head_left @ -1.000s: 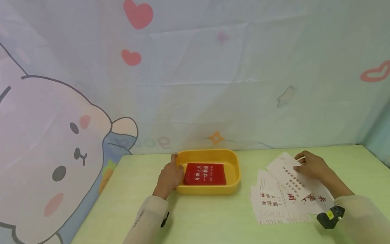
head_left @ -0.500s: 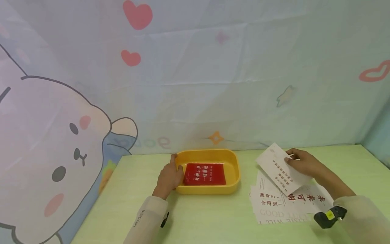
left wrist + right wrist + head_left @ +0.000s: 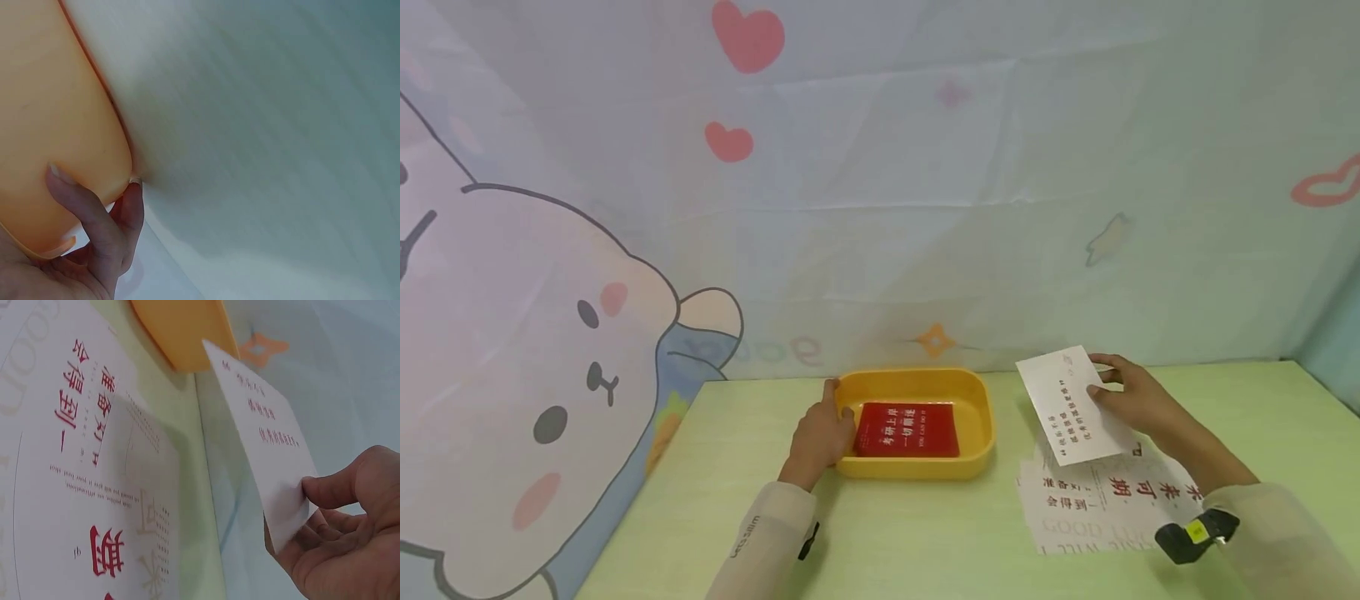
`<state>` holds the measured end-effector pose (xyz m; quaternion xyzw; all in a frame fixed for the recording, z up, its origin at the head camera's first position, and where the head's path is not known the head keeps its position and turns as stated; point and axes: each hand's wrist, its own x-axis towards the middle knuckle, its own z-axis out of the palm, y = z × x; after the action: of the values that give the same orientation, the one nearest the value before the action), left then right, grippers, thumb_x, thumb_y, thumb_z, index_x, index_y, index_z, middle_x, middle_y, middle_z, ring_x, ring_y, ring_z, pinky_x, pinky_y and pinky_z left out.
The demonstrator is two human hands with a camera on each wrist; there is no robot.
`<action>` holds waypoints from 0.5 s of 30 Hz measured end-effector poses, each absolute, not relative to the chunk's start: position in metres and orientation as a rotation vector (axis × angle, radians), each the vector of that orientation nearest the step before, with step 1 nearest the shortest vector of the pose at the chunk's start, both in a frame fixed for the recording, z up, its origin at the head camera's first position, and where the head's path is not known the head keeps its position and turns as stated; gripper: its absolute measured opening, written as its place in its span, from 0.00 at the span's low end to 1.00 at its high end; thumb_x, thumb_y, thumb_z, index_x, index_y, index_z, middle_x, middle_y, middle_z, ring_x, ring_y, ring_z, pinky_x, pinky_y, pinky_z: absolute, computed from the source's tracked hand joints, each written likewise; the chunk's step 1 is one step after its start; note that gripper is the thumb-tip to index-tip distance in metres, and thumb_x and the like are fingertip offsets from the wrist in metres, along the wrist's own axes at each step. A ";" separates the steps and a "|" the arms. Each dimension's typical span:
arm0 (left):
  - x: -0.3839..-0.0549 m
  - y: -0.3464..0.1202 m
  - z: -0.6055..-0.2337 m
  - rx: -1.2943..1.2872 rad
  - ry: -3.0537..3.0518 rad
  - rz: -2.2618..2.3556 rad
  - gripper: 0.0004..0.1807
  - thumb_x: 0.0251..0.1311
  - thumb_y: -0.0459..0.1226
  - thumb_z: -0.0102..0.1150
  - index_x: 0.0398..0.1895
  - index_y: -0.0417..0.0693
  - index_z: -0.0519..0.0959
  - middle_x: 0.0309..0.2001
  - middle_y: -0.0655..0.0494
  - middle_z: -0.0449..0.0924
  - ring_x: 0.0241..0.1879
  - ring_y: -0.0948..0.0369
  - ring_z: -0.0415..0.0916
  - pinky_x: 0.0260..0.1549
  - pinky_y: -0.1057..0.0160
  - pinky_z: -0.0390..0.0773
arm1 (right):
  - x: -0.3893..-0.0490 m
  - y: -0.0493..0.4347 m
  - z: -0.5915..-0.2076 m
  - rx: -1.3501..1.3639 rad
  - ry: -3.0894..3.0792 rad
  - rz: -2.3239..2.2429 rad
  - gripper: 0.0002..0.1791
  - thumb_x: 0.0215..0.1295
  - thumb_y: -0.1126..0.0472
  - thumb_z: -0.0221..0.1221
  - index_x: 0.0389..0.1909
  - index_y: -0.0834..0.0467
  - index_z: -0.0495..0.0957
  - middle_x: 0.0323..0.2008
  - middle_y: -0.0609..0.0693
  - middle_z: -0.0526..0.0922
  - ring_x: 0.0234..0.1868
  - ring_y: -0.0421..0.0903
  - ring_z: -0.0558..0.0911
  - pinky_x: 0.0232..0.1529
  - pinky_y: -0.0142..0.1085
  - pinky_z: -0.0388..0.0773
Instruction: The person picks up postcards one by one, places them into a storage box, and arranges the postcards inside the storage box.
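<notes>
A white printed card (image 3: 1067,404) is raised above the table, pinched at its right edge between the thumb and fingers of my right hand (image 3: 1138,400). Below it lie several more white cards (image 3: 1075,521), overlapping and printed with red characters. My left hand (image 3: 820,433) grips the left side of a yellow tray (image 3: 917,469); in the left wrist view the thumb (image 3: 81,200) is on the tray's inner side, with fingers outside. A red card (image 3: 906,429) with white lettering lies inside the tray. The right wrist view shows the held card tilted, standing off the pile.
The tray and cards stand on a light green table (image 3: 925,542). Just behind its back edge hangs a pale cloth backdrop (image 3: 880,208) printed with hearts and a cartoon animal. A dark device (image 3: 1195,533) sits at the right wrist.
My right hand has lifted the card off the pile and carried it left and up, toward the tray, turning it somewhat. My left hand stays on the tray.
</notes>
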<state>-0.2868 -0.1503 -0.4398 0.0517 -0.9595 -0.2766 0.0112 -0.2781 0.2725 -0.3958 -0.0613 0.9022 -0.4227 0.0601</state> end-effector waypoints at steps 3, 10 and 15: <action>-0.286 -0.149 -0.440 0.151 -2.990 -0.866 0.31 0.71 0.44 0.44 0.75 0.51 0.55 0.32 0.45 0.78 0.21 0.54 0.72 0.20 0.61 0.70 | -0.277 0.267 -0.393 -0.207 2.698 -1.300 0.42 0.74 0.60 0.51 0.79 0.61 0.37 0.63 0.74 0.62 0.46 0.56 0.80 0.40 0.38 0.77; -0.288 -0.147 -0.438 0.141 -2.983 -0.840 0.31 0.71 0.44 0.45 0.75 0.50 0.55 0.39 0.43 0.80 0.24 0.54 0.74 0.24 0.60 0.74 | -0.276 0.250 -0.388 -0.255 2.618 -1.393 0.44 0.73 0.62 0.52 0.79 0.60 0.34 0.60 0.71 0.59 0.44 0.53 0.80 0.42 0.40 0.80; -0.288 -0.148 -0.440 0.138 -2.977 -0.844 0.30 0.71 0.44 0.44 0.74 0.50 0.55 0.36 0.43 0.80 0.22 0.54 0.73 0.22 0.61 0.72 | -0.277 0.237 -0.387 -0.282 2.527 -1.532 0.33 0.78 0.60 0.44 0.75 0.65 0.42 0.58 0.67 0.60 0.48 0.53 0.80 0.48 0.44 0.82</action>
<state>-0.2876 -0.1478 -0.4396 0.0445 -0.9609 -0.2726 0.0221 -0.2774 0.2370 -0.3869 -0.0947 0.8481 -0.5141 0.0862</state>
